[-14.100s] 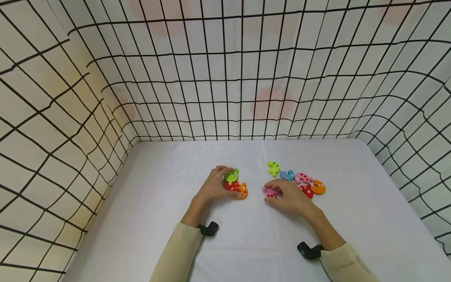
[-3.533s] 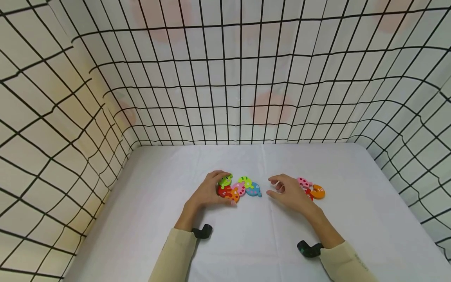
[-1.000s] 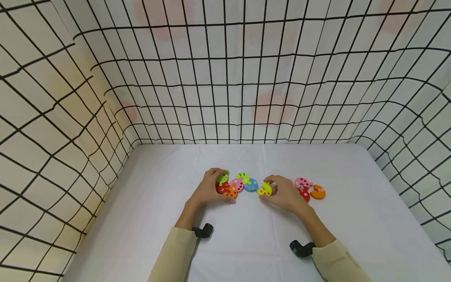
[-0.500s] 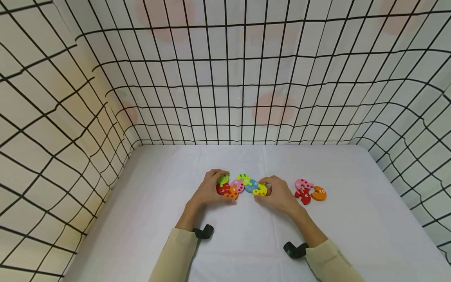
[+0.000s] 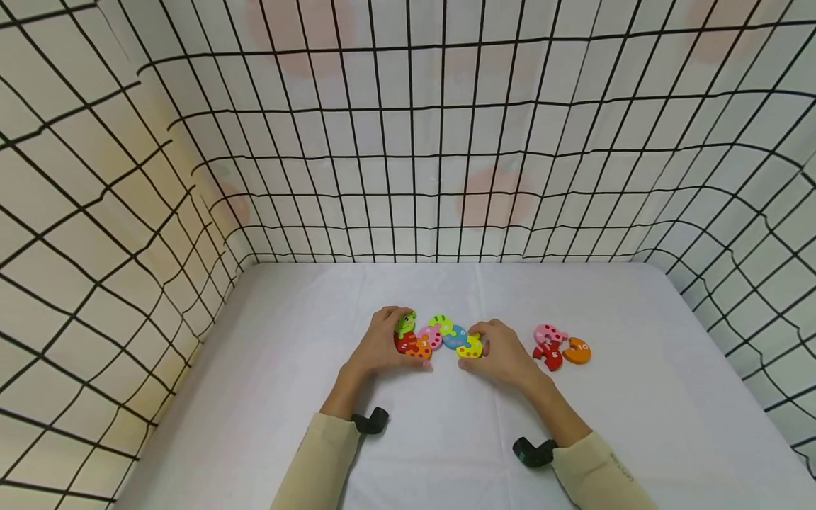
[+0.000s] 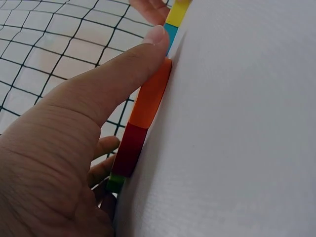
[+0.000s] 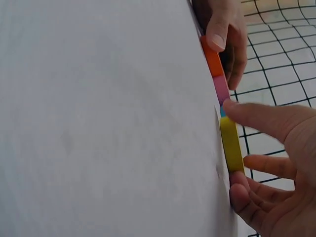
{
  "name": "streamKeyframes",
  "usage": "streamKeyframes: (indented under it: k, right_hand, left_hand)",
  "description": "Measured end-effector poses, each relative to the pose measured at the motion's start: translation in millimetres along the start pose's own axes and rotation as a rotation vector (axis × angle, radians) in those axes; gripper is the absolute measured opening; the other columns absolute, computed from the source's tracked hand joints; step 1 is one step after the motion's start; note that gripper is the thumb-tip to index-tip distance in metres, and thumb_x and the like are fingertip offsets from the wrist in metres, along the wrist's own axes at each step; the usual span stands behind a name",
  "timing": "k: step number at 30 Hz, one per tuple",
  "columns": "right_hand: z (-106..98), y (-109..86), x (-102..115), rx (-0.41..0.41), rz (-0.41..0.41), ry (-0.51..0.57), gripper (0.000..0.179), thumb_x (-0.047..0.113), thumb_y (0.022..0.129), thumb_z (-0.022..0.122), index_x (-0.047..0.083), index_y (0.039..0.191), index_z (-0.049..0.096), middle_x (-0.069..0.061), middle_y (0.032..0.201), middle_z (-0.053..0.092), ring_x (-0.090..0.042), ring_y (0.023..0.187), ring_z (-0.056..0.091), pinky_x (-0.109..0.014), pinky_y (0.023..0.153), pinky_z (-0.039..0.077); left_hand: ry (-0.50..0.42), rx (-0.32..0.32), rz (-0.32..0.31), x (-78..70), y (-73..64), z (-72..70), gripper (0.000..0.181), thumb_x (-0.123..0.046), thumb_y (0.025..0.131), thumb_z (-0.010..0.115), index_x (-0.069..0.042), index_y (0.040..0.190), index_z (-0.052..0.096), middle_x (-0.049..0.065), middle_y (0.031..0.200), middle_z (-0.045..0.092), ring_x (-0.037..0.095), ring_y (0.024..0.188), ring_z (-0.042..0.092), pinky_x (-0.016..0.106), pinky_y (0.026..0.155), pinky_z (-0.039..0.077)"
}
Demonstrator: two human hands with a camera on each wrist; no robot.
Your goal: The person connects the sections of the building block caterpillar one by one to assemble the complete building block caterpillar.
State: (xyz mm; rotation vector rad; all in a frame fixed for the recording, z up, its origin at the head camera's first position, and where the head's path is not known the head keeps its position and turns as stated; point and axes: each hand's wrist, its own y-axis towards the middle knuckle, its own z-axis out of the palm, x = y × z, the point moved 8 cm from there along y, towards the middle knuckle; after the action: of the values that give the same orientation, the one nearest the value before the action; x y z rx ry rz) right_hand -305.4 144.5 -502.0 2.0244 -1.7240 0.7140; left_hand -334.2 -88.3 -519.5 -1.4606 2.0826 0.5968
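Note:
Numbered wooden caterpillar puzzle pieces lie joined in a wavy row. My left hand [image 5: 379,347] spans its left end, fingers at the smiling green head piece [image 5: 406,324] and thumb beside the orange piece [image 5: 419,348], with the red piece [image 5: 404,344] between them. A pink piece [image 5: 430,336], a striped green piece [image 5: 440,324] and a blue piece [image 5: 455,337] follow rightward. My right hand [image 5: 506,358] holds the yellow piece [image 5: 469,347] between thumb and fingers, against the blue one. In the right wrist view the yellow piece's edge [image 7: 231,143] rests low at the cloth.
Farther right lie a pink piece [image 5: 548,333], a red piece [image 5: 551,355] and an orange piece [image 5: 576,350]. White cloth [image 5: 255,397] covers the tabletop. Black wire mesh [image 5: 440,152] stands along the back and both sides.
Since the oldest frame, pink, striped green, blue and yellow pieces have joined the row. In the last second my right hand brought the yellow piece left against the blue one; my left hand stayed nearly still.

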Motion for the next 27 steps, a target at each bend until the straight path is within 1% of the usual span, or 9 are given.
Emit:
streamKeyframes:
  k: [3, 6, 12, 16, 18, 20, 24, 27]
  right_hand:
    - [-5.1, -2.3, -4.4, 0.012, 0.004, 0.007, 0.066, 0.039, 0.077, 0.090, 0.010, 0.131, 0.066, -0.009, 0.117, 0.063, -0.018, 0.080, 0.054, -0.025, 0.065, 0.049]
    - [-15.3, -6.3, -10.1, 0.003, -0.005, 0.010, 0.065, 0.040, 0.078, 0.089, 0.011, 0.131, 0.067, -0.009, 0.118, 0.064, -0.017, 0.083, 0.054, -0.025, 0.065, 0.049]
    - [-42.2, -17.8, -28.9, -0.053, -0.038, 0.002, 0.059, 0.039, 0.082, 0.087, 0.009, 0.129, 0.068, -0.010, 0.120, 0.067, -0.019, 0.091, 0.056, -0.028, 0.075, 0.050]
    - [-57.3, -25.7, -44.2, -0.104, -0.053, -0.011, 0.057, 0.037, 0.082, 0.087, 0.006, 0.127, 0.068, -0.012, 0.115, 0.068, -0.021, 0.092, 0.056, -0.029, 0.075, 0.050]
    - [-63.5, -29.5, -51.6, -0.127, -0.056, -0.024, 0.056, 0.036, 0.082, 0.087, 0.005, 0.125, 0.069, -0.013, 0.111, 0.068, -0.022, 0.092, 0.056, -0.030, 0.075, 0.051]
    - [-69.0, -33.9, -58.8, -0.139, -0.055, -0.030, 0.056, 0.034, 0.082, 0.087, 0.004, 0.125, 0.069, -0.014, 0.111, 0.068, -0.025, 0.094, 0.058, -0.035, 0.078, 0.054]
    - [-78.2, -43.4, -71.7, -0.145, -0.048, -0.055, 0.056, 0.032, 0.081, 0.088, 0.003, 0.125, 0.069, -0.015, 0.115, 0.069, -0.029, 0.101, 0.061, -0.044, 0.085, 0.057]
    - [-83.2, -48.9, -77.7, -0.135, -0.052, -0.051, 0.058, 0.030, 0.081, 0.088, 0.001, 0.127, 0.067, -0.018, 0.117, 0.068, -0.032, 0.103, 0.063, -0.048, 0.086, 0.059]
  left_hand:
    - [0.014, 0.003, -0.009, 0.7, 0.4, 0.4, 0.108, -0.064, 0.061, 0.091, -0.025, 0.152, 0.047, 0.007, 0.155, 0.043, 0.027, 0.144, 0.037, 0.053, 0.115, 0.045]
    - [0.019, 0.004, -0.010, 1.1, 1.1, 0.4, 0.109, -0.064, 0.061, 0.091, -0.025, 0.152, 0.046, 0.006, 0.155, 0.043, 0.027, 0.145, 0.036, 0.053, 0.115, 0.044]
    - [0.014, 0.001, -0.006, 0.3, 1.5, -0.3, 0.107, -0.063, 0.062, 0.091, -0.025, 0.151, 0.047, 0.006, 0.153, 0.044, 0.026, 0.144, 0.038, 0.051, 0.115, 0.045]
    - [0.012, -0.002, -0.010, 1.1, 1.0, -0.5, 0.104, -0.061, 0.063, 0.091, -0.026, 0.150, 0.048, 0.006, 0.153, 0.044, 0.025, 0.143, 0.039, 0.051, 0.115, 0.045]
    - [0.010, 0.001, -0.010, 1.8, 0.9, -0.1, 0.103, -0.061, 0.063, 0.091, -0.026, 0.150, 0.048, 0.007, 0.153, 0.044, 0.026, 0.143, 0.039, 0.051, 0.115, 0.045]
    - [-0.003, 0.007, -0.011, 2.0, 0.4, 0.2, 0.103, -0.059, 0.063, 0.091, -0.025, 0.150, 0.048, 0.008, 0.154, 0.043, 0.027, 0.144, 0.039, 0.052, 0.115, 0.044]
    - [-0.024, 0.011, -0.003, 2.7, 0.8, 1.0, 0.104, -0.057, 0.064, 0.092, -0.022, 0.151, 0.047, 0.007, 0.159, 0.038, 0.028, 0.153, 0.030, 0.054, 0.119, 0.040]
    - [-0.023, 0.008, 0.010, 2.8, 1.7, 1.0, 0.104, -0.056, 0.065, 0.091, -0.019, 0.152, 0.046, 0.004, 0.161, 0.035, 0.026, 0.155, 0.026, 0.052, 0.119, 0.040]
